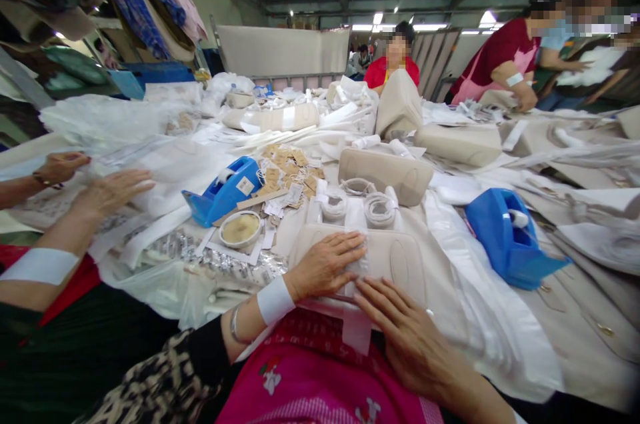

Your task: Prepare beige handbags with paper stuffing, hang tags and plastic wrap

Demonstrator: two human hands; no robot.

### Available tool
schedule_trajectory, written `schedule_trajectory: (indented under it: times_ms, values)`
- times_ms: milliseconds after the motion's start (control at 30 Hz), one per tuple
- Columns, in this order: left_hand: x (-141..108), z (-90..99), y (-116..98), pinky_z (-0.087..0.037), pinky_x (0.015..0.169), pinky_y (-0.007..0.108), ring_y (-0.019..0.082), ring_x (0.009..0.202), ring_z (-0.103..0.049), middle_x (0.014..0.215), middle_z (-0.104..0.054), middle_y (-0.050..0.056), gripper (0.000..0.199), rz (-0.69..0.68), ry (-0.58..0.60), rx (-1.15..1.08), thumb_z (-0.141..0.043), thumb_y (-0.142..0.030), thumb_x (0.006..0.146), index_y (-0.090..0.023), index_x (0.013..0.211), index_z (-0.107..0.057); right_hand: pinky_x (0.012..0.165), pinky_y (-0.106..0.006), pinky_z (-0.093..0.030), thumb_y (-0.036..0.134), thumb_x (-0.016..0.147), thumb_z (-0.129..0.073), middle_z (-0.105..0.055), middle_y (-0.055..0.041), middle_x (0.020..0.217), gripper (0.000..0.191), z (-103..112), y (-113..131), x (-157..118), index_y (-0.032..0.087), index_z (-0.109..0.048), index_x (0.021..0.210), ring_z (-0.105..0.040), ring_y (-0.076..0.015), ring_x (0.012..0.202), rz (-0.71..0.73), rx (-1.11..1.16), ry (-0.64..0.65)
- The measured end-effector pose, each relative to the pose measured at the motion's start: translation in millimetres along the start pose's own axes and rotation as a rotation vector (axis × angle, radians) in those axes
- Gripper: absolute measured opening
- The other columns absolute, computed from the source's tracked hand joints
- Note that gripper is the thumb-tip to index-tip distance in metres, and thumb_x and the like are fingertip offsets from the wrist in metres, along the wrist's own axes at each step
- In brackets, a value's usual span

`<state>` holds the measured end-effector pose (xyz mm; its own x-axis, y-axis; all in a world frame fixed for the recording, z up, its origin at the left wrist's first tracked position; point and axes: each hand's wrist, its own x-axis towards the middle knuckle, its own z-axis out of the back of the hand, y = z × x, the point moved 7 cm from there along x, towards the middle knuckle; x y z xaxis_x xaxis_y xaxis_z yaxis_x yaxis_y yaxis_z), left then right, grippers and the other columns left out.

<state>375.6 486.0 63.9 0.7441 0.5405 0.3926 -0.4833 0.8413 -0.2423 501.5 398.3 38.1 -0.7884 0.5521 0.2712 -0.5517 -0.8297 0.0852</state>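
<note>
A beige bag (406, 263) lies flat at the table's front edge, close against my body. My left hand (325, 265) rests on it with fingers stretched out, over a pale strip (356, 214) that runs across its middle. My right hand (407, 327) is at the bag's near edge, fingers apart, its fingertips close to those of my left. Neither hand grips anything. Beyond the bag's far edge sit two wrapped strap coils (380, 209). A loose end of the pale strip (356, 331) hangs down in front of me.
Blue tape dispensers stand at left (227, 191) and right (505, 237). Between them are brown paper tags (287, 171), a round dish (241, 229) and another beige bag (385, 174). A co-worker's hands (113, 191) touch clear plastic at left. White foam sheets (465, 277) lie right.
</note>
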Motion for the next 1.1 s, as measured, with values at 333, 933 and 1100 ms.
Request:
schedule_trajectory:
  times_ms: [333,933,1100]
  values:
    - [-3.2,0.7,-1.9,-0.024,0.119,0.045,0.025,0.144,-0.028,0.151,-0.039,0.014,0.058,-0.006,0.024,-0.004,-0.058,-0.043,0.088,-0.017,0.138,-0.046,0.103,-0.053,-0.045,0.003,0.089,-0.043,-0.051,-0.0149,0.141,0.043,-3.9,24.6,-8.8,0.018,-0.059,0.125,-0.041,-0.029,0.135,0.06,-0.05,-0.326]
    - [-3.1,-4.5,2.0,-0.025,0.118,0.046,0.028,0.144,-0.025,0.151,-0.037,0.016,0.062,0.005,0.055,0.018,-0.061,-0.044,0.087,-0.015,0.14,-0.043,0.071,-0.028,-0.055,0.008,0.093,-0.042,-0.072,-0.0078,0.086,0.025,49.5,46.8,1.2,0.014,-0.066,0.097,-0.067,-0.0163,0.081,-0.001,0.358,-0.515]
    - [-2.4,-2.4,-2.1,-0.022,0.119,0.047,0.028,0.141,-0.031,0.149,-0.04,0.016,0.059,-0.002,0.052,0.034,-0.059,-0.038,0.087,-0.014,0.139,-0.044,0.068,-0.024,-0.053,0.009,0.09,-0.049,-0.071,-0.0043,0.087,0.025,85.3,-7.9,33.1,0.022,-0.07,0.091,-0.067,-0.0151,0.08,-0.25,0.502,-0.53]
